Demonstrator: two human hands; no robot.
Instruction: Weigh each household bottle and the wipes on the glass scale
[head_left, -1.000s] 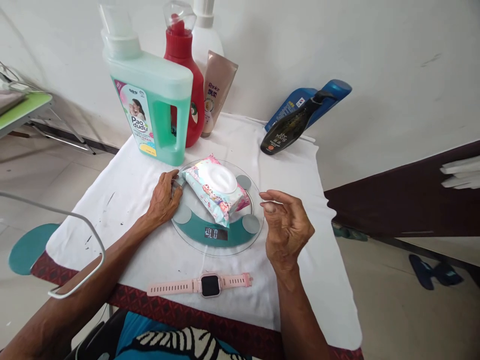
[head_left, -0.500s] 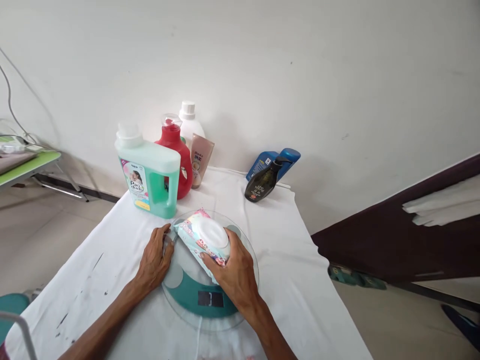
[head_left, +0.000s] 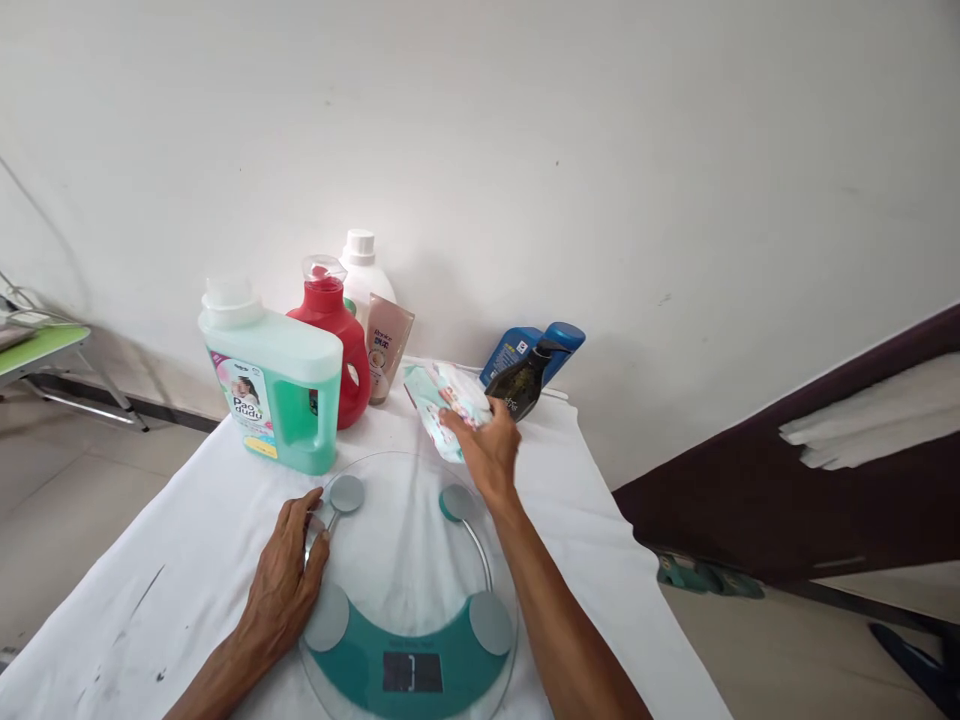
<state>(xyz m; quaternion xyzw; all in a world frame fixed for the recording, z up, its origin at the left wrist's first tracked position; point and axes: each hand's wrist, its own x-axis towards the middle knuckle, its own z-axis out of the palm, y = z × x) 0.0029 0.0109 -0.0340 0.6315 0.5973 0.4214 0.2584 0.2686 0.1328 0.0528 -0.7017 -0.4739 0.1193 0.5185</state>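
Note:
A round glass scale (head_left: 409, 560) with a teal base lies on the white cloth before me, nothing on its plate. My left hand (head_left: 289, 585) rests on the scale's left rim, fingers curled over the edge. My right hand (head_left: 487, 445) is stretched out past the scale toward the wall, gripping a soft pack of wet wipes (head_left: 442, 400) with a pale printed wrapper. The pack is held up, tilted, between the tan tube (head_left: 386, 345) and the dark pump bottle (head_left: 523, 385).
Along the wall stand a green detergent jug (head_left: 274, 385), a red bottle (head_left: 330, 335) and a white bottle (head_left: 364, 275). A blue bottle (head_left: 547, 345) leans behind the dark one. A green table (head_left: 37, 350) stands at far left; a dark wooden panel (head_left: 787, 480) is to the right.
My right hand closed on the wipes pack, lifted it off the scale and carried it toward the bottles at the back. The left hand stayed on the scale's rim. The view tilted upward.

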